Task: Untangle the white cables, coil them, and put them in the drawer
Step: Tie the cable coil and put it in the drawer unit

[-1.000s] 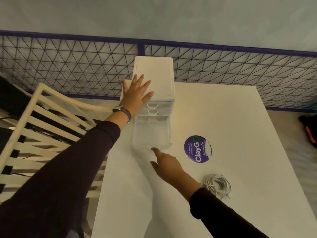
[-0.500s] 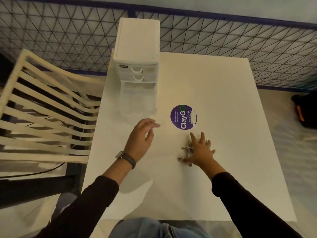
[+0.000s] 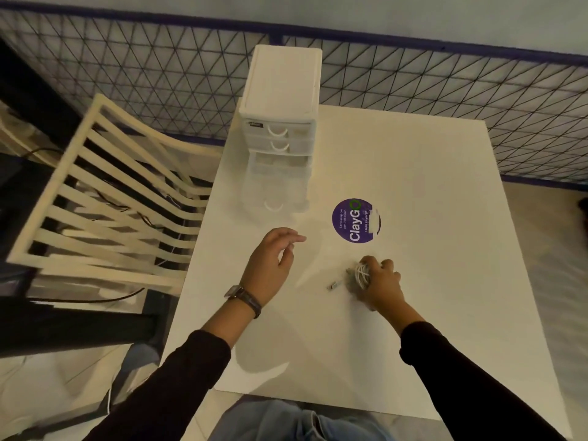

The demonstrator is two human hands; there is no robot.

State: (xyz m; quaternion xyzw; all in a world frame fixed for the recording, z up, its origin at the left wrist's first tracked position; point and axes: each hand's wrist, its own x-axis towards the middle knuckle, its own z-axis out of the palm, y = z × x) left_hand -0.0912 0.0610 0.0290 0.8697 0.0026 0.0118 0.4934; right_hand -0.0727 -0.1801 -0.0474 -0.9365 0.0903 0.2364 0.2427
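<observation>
My right hand (image 3: 380, 283) is closed around a coiled bundle of white cable (image 3: 361, 273) just above the white table (image 3: 413, 186). A plug end (image 3: 334, 285) of the cable sticks out to the left near the tabletop. My left hand (image 3: 270, 265), with a watch on the wrist, hovers empty with loosely curled fingers, left of the cable. The small white drawer unit (image 3: 281, 100) stands at the table's back left. Its bottom clear drawer (image 3: 275, 195) is pulled out toward me; the two upper drawers are closed.
A round purple ClayGo sticker (image 3: 356, 221) lies flat on the table between the drawer and my right hand. A cream slatted chair (image 3: 111, 192) stands to the left of the table. A wire mesh fence (image 3: 445, 90) runs behind.
My left hand came off the drawer unit and drew back toward me. My right hand went from lying flat over the cable coil to gripping it. The bottom drawer stays pulled out.
</observation>
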